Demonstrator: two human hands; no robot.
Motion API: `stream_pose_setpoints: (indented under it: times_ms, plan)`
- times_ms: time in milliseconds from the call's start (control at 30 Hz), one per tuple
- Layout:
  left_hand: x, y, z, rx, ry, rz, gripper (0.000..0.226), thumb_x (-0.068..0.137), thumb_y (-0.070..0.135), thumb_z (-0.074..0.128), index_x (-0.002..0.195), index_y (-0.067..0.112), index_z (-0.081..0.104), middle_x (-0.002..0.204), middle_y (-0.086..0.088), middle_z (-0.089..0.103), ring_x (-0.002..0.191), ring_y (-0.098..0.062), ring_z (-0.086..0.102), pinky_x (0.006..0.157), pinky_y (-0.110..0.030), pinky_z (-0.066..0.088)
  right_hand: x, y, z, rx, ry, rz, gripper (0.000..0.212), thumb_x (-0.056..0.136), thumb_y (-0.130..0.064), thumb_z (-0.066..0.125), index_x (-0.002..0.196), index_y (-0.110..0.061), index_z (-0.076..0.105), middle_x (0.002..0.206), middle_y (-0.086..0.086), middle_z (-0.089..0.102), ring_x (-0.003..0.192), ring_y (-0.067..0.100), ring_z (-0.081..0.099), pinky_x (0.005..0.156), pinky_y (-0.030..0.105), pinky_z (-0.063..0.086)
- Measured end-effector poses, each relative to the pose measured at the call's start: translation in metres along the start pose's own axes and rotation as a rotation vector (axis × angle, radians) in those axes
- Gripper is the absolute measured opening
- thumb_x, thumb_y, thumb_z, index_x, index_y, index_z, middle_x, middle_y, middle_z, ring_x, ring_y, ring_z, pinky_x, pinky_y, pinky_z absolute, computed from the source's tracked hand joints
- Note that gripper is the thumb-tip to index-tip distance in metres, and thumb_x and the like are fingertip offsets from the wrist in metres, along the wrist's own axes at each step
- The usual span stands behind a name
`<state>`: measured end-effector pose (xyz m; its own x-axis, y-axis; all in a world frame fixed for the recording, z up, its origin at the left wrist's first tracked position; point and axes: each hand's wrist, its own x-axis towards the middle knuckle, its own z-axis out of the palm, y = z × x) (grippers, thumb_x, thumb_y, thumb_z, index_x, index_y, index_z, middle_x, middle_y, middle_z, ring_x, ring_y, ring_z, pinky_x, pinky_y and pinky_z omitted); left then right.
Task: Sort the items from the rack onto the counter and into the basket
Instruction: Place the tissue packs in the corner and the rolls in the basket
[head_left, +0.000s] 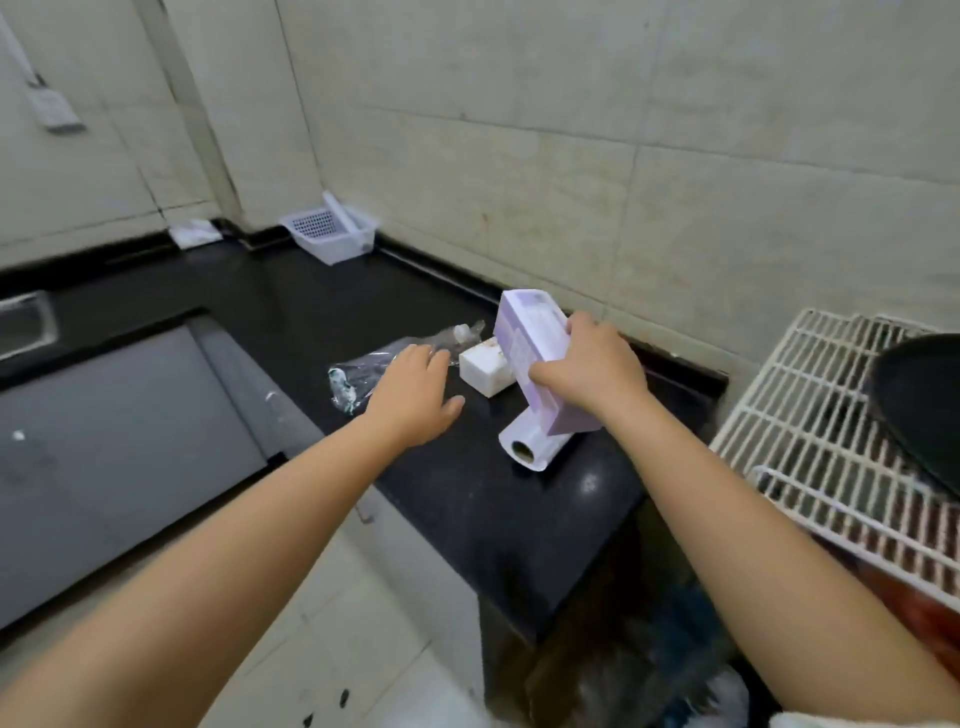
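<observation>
My right hand (592, 371) grips a long lilac box (530, 338), tilted above the black counter (311, 301). Under the box lies a white roll (530, 447) with its cardboard core facing me. A small white box (485, 371) sits just behind it. My left hand (415, 397) hovers with relaxed fingers over a clear plastic packet (363, 371) and holds nothing. A white perforated basket (332, 231) stands at the far corner of the counter. The white wire rack (810, 415) is at the right, with a black pan (919, 400) on it.
A grey stove top (119, 415) fills the left side, with a sink edge (26, 322) beyond it. A white cloth (195, 234) lies in the back corner. Tiled walls close off the back and right. Bags sit on the floor below the counter's end.
</observation>
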<state>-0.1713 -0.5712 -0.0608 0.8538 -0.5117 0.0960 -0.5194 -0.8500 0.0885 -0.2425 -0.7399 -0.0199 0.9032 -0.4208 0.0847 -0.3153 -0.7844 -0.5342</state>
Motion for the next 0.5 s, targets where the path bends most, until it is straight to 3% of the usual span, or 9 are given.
stream_pose_setpoints:
  times_ms: [267,500]
  plan:
    - [-0.001,-0.146,0.054,0.039,-0.179,0.013,0.059,0.090,0.036,0.052,0.135,0.002,0.038,0.135,-0.019,0.044,0.127,-0.033,0.038,0.108,-0.040,0.033,0.019,-0.053,0.152,-0.025,-0.105,0.089,0.059,0.073,-0.033,0.063,0.123,-0.009,0.042,0.120,0.016,0.052,0.106,0.034,0.052,0.069,0.032,0.037]
    - [0.037,-0.200,0.101,0.008,-0.294,0.097,0.057,0.090,0.035,0.052,0.135,0.003,0.038,0.135,-0.019,0.044,0.127,-0.032,0.038,0.108,-0.039,0.034,0.045,-0.055,0.222,-0.108,-0.165,0.146,0.058,0.072,-0.031,0.067,0.120,-0.007,0.045,0.117,0.017,0.052,0.104,0.034,0.052,0.075,0.035,0.042]
